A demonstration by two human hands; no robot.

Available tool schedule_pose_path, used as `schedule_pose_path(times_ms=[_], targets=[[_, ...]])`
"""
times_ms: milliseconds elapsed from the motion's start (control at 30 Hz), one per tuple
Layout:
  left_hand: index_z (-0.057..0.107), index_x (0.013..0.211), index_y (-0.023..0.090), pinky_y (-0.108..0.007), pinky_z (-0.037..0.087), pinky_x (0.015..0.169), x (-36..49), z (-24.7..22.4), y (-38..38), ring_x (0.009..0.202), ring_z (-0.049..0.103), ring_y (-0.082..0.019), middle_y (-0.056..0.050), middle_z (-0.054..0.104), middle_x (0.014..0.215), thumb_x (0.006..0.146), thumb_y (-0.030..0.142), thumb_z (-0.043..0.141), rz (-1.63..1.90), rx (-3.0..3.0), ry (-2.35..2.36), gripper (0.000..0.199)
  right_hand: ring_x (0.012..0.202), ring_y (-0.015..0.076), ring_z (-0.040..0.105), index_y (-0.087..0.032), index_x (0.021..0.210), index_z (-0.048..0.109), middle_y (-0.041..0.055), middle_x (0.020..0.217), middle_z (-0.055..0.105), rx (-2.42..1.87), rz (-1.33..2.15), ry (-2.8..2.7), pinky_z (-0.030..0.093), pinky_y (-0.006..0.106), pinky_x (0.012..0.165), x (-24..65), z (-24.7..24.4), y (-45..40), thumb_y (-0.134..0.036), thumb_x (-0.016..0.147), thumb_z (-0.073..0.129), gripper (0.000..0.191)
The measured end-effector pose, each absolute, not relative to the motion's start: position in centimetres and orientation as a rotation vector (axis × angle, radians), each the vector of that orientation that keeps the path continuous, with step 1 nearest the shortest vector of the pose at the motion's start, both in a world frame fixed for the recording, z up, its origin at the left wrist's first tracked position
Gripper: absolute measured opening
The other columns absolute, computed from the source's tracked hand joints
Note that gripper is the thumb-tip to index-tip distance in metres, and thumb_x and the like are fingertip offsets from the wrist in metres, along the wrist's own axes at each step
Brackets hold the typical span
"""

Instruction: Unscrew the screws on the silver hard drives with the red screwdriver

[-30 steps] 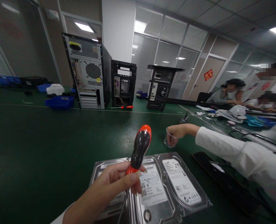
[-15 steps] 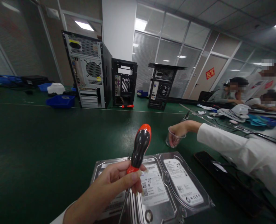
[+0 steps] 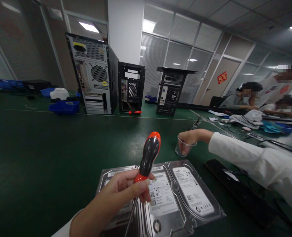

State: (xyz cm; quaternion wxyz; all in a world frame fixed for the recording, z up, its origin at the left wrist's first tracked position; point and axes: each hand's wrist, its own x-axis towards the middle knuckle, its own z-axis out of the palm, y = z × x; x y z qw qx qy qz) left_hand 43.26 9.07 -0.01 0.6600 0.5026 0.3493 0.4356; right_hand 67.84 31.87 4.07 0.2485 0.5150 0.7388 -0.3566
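Observation:
My left hand (image 3: pixel 121 194) is closed around a red and black screwdriver (image 3: pixel 149 156), handle up and shaft slanting down. Beneath it three hard drives lie side by side: a left drive (image 3: pixel 105 177) partly hidden by the hand, a middle drive (image 3: pixel 164 194) and a right drive (image 3: pixel 194 191) with white labels. Beyond their far right corner stands a clear plastic cup (image 3: pixel 177 148). Inside it reach the fingers of my right hand (image 3: pixel 189 138), pointing down and bunched together. What they pinch, if anything, cannot be made out.
Three computer cases (image 3: pixel 96 72) stand along the back, with another red-handled screwdriver (image 3: pixel 134 112) before the middle one. Blue bins (image 3: pixel 64 107) are at the left. A dark, long object (image 3: pixel 232 184) lies under my right forearm. Other people (image 3: pixel 249 95) sit at the far right, near cables.
The right fingers have shifted slightly inside the cup, and the right sleeve has moved a little. The left hand and screwdriver are almost unchanged.

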Motion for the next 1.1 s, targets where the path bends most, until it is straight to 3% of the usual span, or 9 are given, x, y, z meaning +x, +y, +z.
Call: schedule_pose_path(times_ms=[400,700,900,1100], targets=[[0.063,0.095,0.016,-0.024,0.037,0.066,43.5,0.0,9.0,0.064,0.051,-0.012,0.002,0.058,0.062,0.076,0.050,0.068,1.012,1.104,0.773,0.040,0.093,0.0178,0.055,-0.015,0.100,0.059,0.0056,0.106,0.055,1.265,-0.751,2.347,0.049,0.032,0.082,69.0,6.9,32.1,-0.032,0.094,0.051,0.020],[0.062,0.097,0.016,-0.024,0.035,0.063,43.1,-0.5,9.1,0.064,0.050,-0.011,0.001,0.059,0.066,0.079,0.050,0.065,0.997,1.145,0.779,0.040,0.091,0.0171,0.056,-0.011,0.100,0.057,0.0060,0.100,0.056,1.254,-0.988,2.667,0.050,0.035,0.081,71.9,9.7,29.5,-0.030,0.092,0.056,0.020],[0.063,0.098,0.017,-0.023,0.035,0.064,43.2,-0.4,9.0,0.064,0.050,-0.010,0.002,0.061,0.068,0.077,0.048,0.068,1.003,1.086,0.791,0.037,0.078,0.0134,0.057,-0.010,0.098,0.056,0.0043,0.091,0.057,1.268,-1.268,2.709,0.052,0.029,0.071,72.6,5.7,25.3,-0.030,0.092,0.056,0.021],[0.065,0.096,0.018,-0.019,0.036,0.063,43.0,-0.1,9.0,0.062,0.048,-0.008,0.002,0.059,0.065,0.079,0.048,0.067,1.008,0.956,0.706,0.035,0.078,0.0134,0.058,-0.009,0.091,0.058,0.0034,0.087,0.058,1.235,-1.468,2.803,0.052,0.030,0.072,70.3,0.3,19.2,-0.029,0.089,0.060,0.020]])
